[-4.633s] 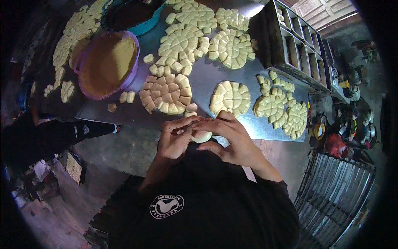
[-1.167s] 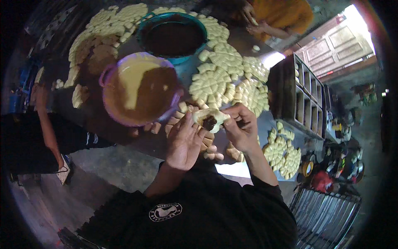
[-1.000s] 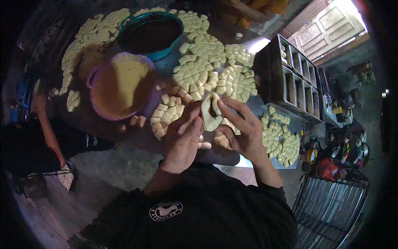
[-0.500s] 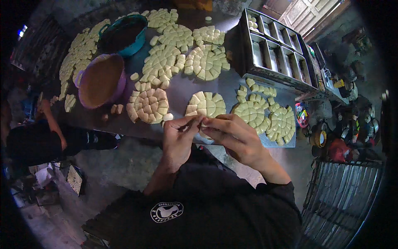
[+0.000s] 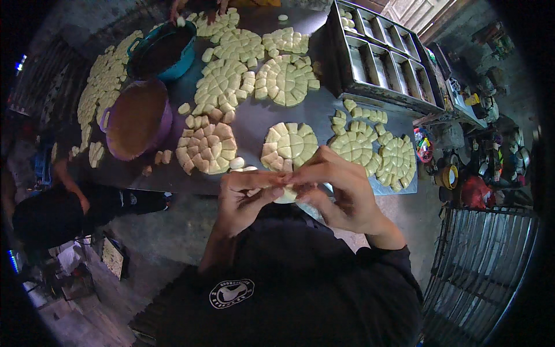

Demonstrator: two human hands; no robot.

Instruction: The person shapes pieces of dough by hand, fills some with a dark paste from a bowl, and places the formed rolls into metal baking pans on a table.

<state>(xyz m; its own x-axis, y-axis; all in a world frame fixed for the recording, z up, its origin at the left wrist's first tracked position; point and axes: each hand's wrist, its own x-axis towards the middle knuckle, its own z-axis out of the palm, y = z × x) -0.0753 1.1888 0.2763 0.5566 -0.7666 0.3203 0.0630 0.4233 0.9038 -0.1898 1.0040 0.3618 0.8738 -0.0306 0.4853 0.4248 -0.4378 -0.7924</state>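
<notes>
In the head view, one dough piece (image 5: 286, 197) is held between the two hands, in front of the torso and by the near edge of the metal table (image 5: 250, 128). It is pale cream, with a smooth, rounded underside; its upper part is covered by fingers, so whether it is fully sealed cannot be told. It is pinched from one side by the left hand (image 5: 241, 199), whose thumb and fingers are drawn close together, and from the other by the right hand (image 5: 341, 194), whose fingers are curled over it, the thumb set below.

Just beyond the left hand, two small dough balls are seen, the nearer one partly hidden by the fingers. Along the near side of the table, four scored dough rounds (image 5: 288, 146) are counted, the two at the right set close together. Behind them, five more rounds (image 5: 283, 81) are made out, some touching. Two tubs are placed at the left: one purple (image 5: 165, 128), one teal (image 5: 184, 65). Eight compartments are counted in the metal mould block (image 5: 384, 103) at the right, dough being seen in one. Two co-workers are partly shown: one at the left (image 5: 74, 188), one at the far edge (image 5: 219, 7).
</notes>
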